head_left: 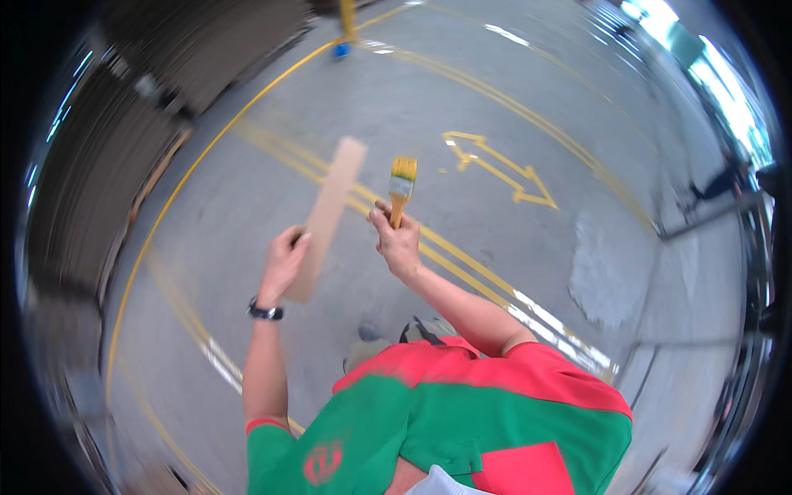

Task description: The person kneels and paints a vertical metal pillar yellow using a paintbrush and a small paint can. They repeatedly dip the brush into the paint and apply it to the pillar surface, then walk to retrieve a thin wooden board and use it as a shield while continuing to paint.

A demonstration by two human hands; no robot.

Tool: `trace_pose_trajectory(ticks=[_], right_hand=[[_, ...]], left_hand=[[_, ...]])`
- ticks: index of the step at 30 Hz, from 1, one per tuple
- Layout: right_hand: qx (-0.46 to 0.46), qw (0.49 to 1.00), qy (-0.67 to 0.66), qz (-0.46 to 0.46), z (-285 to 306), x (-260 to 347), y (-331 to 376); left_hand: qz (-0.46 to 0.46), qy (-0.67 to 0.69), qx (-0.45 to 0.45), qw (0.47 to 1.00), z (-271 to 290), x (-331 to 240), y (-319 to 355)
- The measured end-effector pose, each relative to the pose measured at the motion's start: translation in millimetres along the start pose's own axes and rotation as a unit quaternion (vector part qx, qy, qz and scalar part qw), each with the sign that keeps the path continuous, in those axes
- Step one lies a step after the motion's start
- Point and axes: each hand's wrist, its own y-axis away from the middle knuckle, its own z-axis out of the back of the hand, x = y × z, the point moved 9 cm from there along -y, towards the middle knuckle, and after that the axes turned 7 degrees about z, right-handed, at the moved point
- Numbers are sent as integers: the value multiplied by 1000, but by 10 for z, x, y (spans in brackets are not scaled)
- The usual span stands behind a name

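Note:
A long, flat tan strip (332, 202), perhaps cardboard or thin board, is gripped near its lower part by my left hand (285, 262). It tilts, its top end leaning right, and is slightly blurred. My right hand (398, 242) is closed round the wooden handle of a paintbrush (400, 188). The brush points away from me, its bristles coated yellow and its ferrule silvery. Strip and brush are side by side and apart, both held above the floor. A dark watch sits on my left wrist.
Yellow lines and a yellow double-headed arrow (503, 169) mark the grey floor (462, 107). Large stacks of brown sheets (91, 177) stand at the left, beyond a curved yellow line. A yellow post with a blue foot (341, 49) rises far ahead. A metal rail (709, 216) runs at the right.

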Motion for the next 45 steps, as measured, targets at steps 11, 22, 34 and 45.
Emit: trace_pose_trajectory(ticks=[11, 22, 34, 45], right_hand=[[-329, 831, 427, -138, 3427, -1100, -374], [-304, 879, 351, -103, 2989, -1300, -3336], [-308, 888, 342, -17, 2952, -1087, -8489], [-484, 692, 397, -360, 3820, -1922, -9080]], left_hand=[[43, 5, 74, 996, 466, 687, -2953], [63, -86, -48, 993, 903, -90, -5799], [-17, -53, -80, 995, 626, -1173, -11109], [-102, -191, -43, 975, 329, -2498, -15297]])
